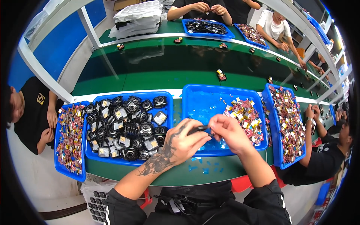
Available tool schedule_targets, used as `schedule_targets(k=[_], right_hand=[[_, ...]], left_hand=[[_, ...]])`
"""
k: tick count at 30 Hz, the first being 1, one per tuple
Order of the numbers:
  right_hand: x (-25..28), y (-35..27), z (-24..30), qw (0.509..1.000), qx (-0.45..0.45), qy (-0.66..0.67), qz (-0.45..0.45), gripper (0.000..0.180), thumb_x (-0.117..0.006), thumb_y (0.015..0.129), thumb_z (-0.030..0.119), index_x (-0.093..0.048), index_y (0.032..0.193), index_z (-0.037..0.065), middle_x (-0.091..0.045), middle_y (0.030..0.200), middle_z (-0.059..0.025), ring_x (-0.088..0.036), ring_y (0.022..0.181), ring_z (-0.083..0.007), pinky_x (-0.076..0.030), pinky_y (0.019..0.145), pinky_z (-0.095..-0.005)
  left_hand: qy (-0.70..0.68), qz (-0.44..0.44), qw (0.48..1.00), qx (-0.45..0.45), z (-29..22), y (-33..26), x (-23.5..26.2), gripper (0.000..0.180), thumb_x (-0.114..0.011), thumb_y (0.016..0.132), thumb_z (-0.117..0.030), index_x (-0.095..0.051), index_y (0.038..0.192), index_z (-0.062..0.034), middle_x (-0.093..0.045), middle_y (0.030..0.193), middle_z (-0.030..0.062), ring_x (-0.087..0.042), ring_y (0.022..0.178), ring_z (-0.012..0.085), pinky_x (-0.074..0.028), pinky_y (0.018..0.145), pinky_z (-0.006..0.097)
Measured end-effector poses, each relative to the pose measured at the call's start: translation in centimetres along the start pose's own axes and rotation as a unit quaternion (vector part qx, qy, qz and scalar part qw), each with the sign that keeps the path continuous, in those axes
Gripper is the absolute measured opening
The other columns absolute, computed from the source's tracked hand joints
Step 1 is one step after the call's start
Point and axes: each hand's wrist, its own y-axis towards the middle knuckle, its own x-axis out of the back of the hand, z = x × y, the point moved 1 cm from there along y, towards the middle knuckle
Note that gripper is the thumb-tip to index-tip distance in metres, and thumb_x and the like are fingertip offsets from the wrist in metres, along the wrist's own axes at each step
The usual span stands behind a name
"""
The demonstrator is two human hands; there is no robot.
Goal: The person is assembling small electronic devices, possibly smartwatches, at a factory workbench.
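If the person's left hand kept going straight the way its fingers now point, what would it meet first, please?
The left hand points right, so it would first meet the right hand, which pinches the same small dark part; depth looks roughly equal.

Both forearms come up from the near edge in black sleeves pushed back to the elbows and converge toward the middle. The left hand (183,142), its back and wrist tattooed, is curled with fingers folded in and thumb pressed forward. The right hand (228,131) sits just to its right, knuckles up, fingertips pinched together and touching the left hand's fingertips.
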Motion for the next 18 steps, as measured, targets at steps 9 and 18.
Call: schedule_targets(k=[9,18], right_hand=[[-1.6,-1.8,0.9,0.946,0.143,-0.258,-0.133,0.015,-0.067,0.089,0.009,-0.07,0.101,0.001,-0.065,0.096,-0.0109,-0.063,0.08,-0.014,-0.054,0.065,-0.0284],[-2.9,-2.7,1.9,0.953,0.234,-0.143,-0.133,0.017,-0.064,0.089,-0.002,-0.069,0.104,-0.004,-0.064,0.096,-0.0086,-0.063,0.085,-0.0124,-0.054,0.071,-0.024]], left_hand=[[-0.329,-0.053,0.875,0.35,0.2,-1.5,-2.1,0.01,-0.074,0.083,-0.006,-0.072,0.09,0.0012,-0.061,0.092,0.0068,-0.058,0.076,0.0076,-0.047,0.062,0.022],[-0.409,-0.078,0.839,0.35,0.3,-0.3,-0.9,0.04,-0.042,0.102,-0.012,-0.037,0.142,-0.0082,-0.06,0.111,0.0074,-0.047,0.075,0.0049,-0.041,0.063,0.02]])
